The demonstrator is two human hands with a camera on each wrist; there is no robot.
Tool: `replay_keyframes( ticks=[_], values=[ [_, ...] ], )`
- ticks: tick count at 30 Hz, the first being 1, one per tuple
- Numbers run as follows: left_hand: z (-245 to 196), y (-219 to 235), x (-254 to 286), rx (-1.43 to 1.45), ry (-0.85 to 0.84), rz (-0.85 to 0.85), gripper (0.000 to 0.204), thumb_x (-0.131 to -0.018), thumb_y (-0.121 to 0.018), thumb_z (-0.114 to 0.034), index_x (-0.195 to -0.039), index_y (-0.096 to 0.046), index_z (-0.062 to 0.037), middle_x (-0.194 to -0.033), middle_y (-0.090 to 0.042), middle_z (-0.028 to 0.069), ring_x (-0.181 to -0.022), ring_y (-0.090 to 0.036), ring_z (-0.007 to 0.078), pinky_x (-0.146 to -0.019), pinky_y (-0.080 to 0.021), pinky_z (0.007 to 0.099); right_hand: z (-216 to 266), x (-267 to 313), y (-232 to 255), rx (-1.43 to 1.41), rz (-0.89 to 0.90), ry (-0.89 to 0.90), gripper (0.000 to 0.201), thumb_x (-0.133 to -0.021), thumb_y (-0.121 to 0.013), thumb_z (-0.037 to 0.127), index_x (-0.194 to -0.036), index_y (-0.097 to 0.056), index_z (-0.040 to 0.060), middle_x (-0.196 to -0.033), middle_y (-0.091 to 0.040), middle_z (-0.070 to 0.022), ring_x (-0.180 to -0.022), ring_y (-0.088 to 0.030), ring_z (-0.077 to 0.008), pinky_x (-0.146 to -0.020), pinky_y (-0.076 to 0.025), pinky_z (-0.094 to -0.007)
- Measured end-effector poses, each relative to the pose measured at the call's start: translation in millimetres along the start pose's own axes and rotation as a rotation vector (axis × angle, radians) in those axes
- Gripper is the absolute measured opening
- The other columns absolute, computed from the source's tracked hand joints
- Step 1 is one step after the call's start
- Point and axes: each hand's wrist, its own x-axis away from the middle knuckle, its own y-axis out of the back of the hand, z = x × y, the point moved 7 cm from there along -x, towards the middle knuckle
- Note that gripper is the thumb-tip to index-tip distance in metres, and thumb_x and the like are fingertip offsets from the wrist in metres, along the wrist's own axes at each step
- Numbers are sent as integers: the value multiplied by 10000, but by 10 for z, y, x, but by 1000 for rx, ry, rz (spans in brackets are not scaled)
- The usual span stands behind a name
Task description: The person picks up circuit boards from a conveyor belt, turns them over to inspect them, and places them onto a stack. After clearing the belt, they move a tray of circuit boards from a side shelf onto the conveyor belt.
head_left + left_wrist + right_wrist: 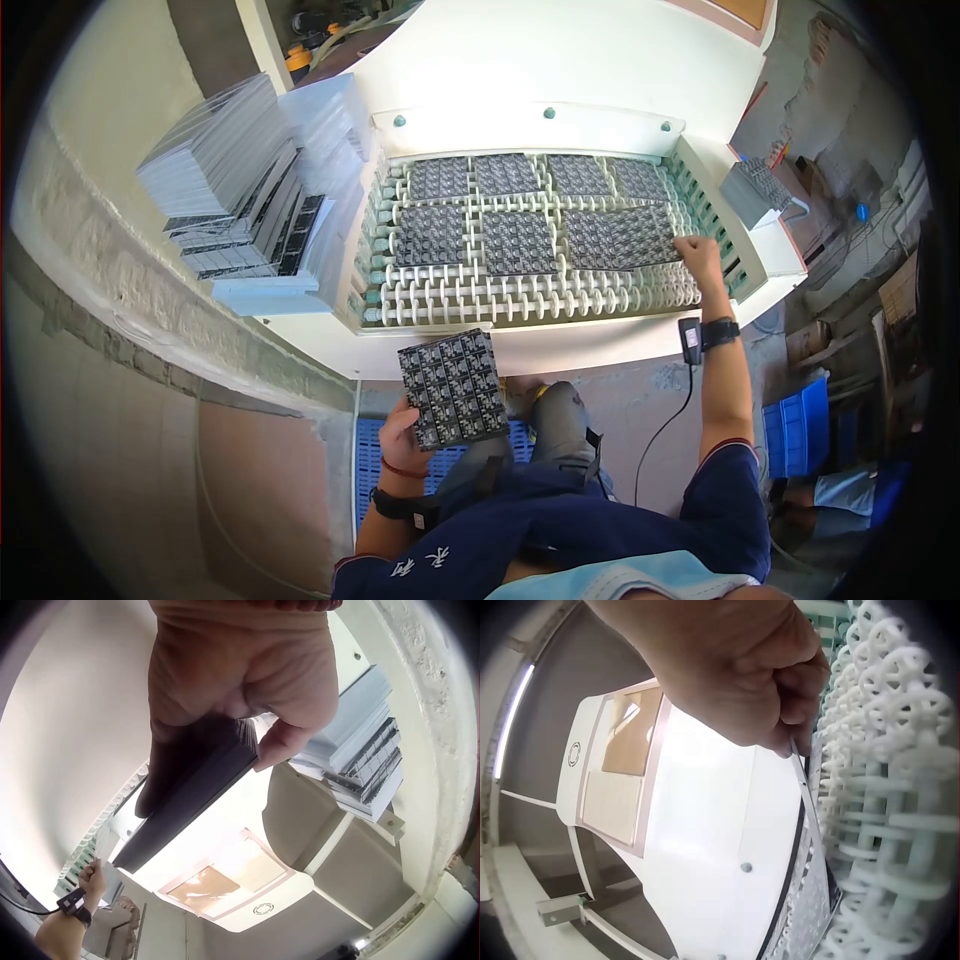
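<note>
My left hand (402, 430) grips a stack of dark patterned panels (455, 390) in front of the machine; in the left wrist view the stack (187, 791) is seen edge-on between thumb and fingers. At the right of the roller bed, my right hand (700, 258) pinches the edge of a panel (645, 238), which overlaps or adjoins another one there. The right wrist view shows the right hand (742, 682) with curled fingers on the thin panel (814, 862), just over the white rollers (900, 817). Several panels (518, 242) lie in two rows on the rollers.
Stacked racks of panels (225, 165) stand on the machine's left side. A small rack (757, 190) sits on its right edge. The front rim (540, 345) runs between the body and the rollers. Blue crates (797, 428) are at the lower right; a cable (655, 440) hangs from the right wrist.
</note>
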Motion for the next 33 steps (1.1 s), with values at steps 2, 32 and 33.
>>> replay_keyframes(
  ticks=[2, 32, 33],
  values=[
    [-23, 5, 4, -18, 8, 46, 523, -692, -506, -71, -1163, -400, 128, -1114, -524, 241, -994, -552, 311, -879, -443, 401, -152, -80, 179, 113, 34, -28, 318, -737, -632, 283, -711, -618, -34, -501, -514, -106, -480, -489, -129, -493, -397, -318],
    [-198, 223, 153, -17, -25, 47, 507, -766, -473, -116, -1203, -363, 118, -1144, -508, 231, -1017, -543, 304, -882, -439, 391, 1192, 1947, -1030, -1013, 459, -357, 133, -801, -626, 129, -725, -577, 32, -520, -514, -3, -372, -467, -71, -340, -379, -191],
    [-236, 219, 178, -19, -27, 73, 512, -759, -475, -109, -1201, -366, 125, -1146, -506, 237, -1022, -540, 307, -881, -439, 391, 1144, 1893, -1000, -1007, 407, -341, 141, -803, -624, 128, -720, -576, 25, -529, -520, -9, -386, -473, -73, -350, -383, -193]
  ],
)
